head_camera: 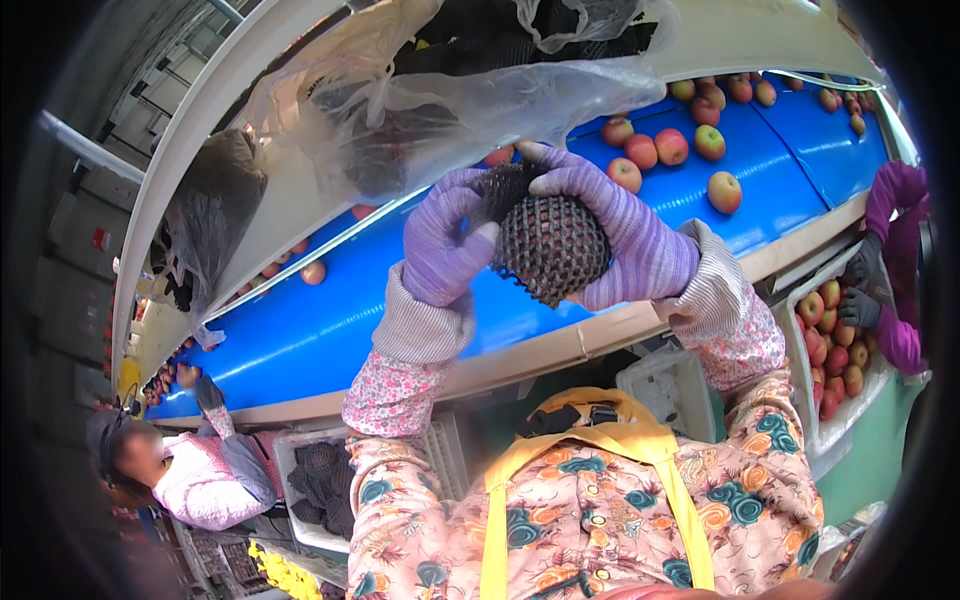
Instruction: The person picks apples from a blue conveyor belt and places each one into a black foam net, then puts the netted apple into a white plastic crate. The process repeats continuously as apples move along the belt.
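Observation:
Both my hands wear striped purple gloves and are raised over a blue conveyor belt (315, 330). An apple in a black foam net sleeve (555, 244) sits between them. My right hand (630, 225) is curled round the apple's far and right sides, its fingertips at the gathered top of the net. My left hand (450, 236) pinches the bunched loose part of the net (506, 187) at the upper left. Bare apples lie on the belt beyond, among them a yellowish one (724, 192) and red ones (670, 146).
A plastic bag (465, 105) of dark nets hangs over a white ledge. A co-worker's gloved hands (860, 307) reach into a crate of apples (832, 375) at right. Another co-worker (210, 480) stands at lower left beside a white crate (289, 480) of netted items.

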A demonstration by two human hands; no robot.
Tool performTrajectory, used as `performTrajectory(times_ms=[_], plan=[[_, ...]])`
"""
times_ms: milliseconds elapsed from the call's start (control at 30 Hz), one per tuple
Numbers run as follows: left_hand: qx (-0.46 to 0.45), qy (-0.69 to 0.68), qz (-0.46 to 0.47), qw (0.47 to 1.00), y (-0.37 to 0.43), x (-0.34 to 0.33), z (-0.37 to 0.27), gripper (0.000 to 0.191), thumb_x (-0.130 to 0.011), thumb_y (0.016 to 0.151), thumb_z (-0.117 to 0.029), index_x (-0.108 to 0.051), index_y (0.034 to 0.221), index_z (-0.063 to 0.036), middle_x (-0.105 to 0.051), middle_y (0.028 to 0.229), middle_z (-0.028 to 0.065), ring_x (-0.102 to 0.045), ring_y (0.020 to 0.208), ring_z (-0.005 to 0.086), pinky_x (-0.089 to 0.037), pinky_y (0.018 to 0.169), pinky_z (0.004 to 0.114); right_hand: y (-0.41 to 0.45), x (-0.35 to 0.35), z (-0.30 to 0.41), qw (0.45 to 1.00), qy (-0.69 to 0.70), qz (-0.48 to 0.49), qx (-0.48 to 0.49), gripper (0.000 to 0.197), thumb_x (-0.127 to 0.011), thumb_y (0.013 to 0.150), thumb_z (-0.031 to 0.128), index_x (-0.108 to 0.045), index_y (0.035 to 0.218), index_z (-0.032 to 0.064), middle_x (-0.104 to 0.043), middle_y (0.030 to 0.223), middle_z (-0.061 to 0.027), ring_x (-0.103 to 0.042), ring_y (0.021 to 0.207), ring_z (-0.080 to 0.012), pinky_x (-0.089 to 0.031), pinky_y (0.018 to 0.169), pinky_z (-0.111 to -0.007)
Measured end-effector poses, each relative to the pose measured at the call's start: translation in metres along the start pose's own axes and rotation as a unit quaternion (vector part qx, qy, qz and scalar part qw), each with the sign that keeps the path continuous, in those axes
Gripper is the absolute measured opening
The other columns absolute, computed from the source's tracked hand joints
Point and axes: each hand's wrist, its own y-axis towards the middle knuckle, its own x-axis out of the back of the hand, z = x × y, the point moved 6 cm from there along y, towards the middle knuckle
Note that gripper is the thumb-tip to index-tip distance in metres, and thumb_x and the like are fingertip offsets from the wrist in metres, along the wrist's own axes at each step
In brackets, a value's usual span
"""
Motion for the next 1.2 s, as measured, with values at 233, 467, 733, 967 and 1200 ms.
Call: performTrajectory(times_ms=[233, 467, 733, 967, 1200], plan=[[0.163, -0.394, 0.058, 0.903, -0.050, -0.010, 0.011, 0.067, -0.074, 0.079, -0.031, -0.045, 0.132, -0.0018, -0.052, 0.126, 0.0125, -0.052, 0.116, 0.0254, -0.042, 0.101, 0.040, -0.047, -0.023, -0.022, 0.985, 0.168, 0.019, -0.029, 0.085, -0.087, 0.061, 0.008, -0.040, 0.131, 0.0073, -0.055, 0.124, -0.0112, -0.055, 0.116, -0.0229, -0.045, 0.101, -0.038], [0.204, -0.444, 0.156, 0.859, -0.068, -0.028, 0.002, 0.067, -0.069, 0.080, -0.025, -0.042, 0.134, 0.0032, -0.057, 0.123, 0.0155, -0.058, 0.111, 0.0226, -0.044, 0.098, 0.035, -0.065, -0.007, -0.019, 0.985, 0.153, -0.074, -0.021, 0.113, -0.091, 0.051, 0.039, -0.033, 0.142, 0.0058, -0.045, 0.138, -0.0171, -0.047, 0.125, -0.0286, -0.039, 0.106, -0.044], [0.197, -0.291, 0.106, 0.930, -0.068, -0.051, 0.012, 0.038, -0.072, 0.080, -0.019, -0.060, 0.111, -0.0001, -0.065, 0.107, 0.0106, -0.062, 0.098, 0.0202, -0.048, 0.090, 0.036, -0.096, -0.003, -0.037, 0.905, 0.413, -0.091, -0.049, 0.103, -0.086, 0.053, 0.026, -0.035, 0.139, -0.0003, -0.032, 0.147, -0.0218, -0.038, 0.132, -0.0368, -0.032, 0.110, -0.050], [0.288, -0.444, 0.076, 0.845, -0.055, -0.087, 0.025, 0.025, -0.069, 0.083, -0.013, -0.061, 0.103, -0.0003, -0.067, 0.097, 0.0110, -0.065, 0.079, 0.0173, -0.054, 0.072, 0.028, -0.134, 0.012, -0.019, 0.929, 0.339, -0.133, -0.069, 0.104, -0.087, 0.053, 0.032, -0.037, 0.137, -0.0044, -0.038, 0.142, -0.0225, -0.047, 0.126, -0.0346, -0.041, 0.104, -0.047], [0.102, -0.049, -0.003, 0.994, 0.059, -0.023, 0.031, 0.024, -0.068, 0.084, -0.029, -0.067, 0.090, -0.0060, -0.062, 0.076, 0.0011, -0.054, 0.068, 0.0093, -0.046, 0.067, 0.028, -0.208, 0.048, -0.020, 0.961, 0.170, -0.181, -0.122, 0.090, -0.088, 0.050, 0.032, -0.048, 0.122, -0.0038, -0.059, 0.117, -0.0168, -0.058, 0.110, -0.0283, -0.044, 0.098, -0.040]])
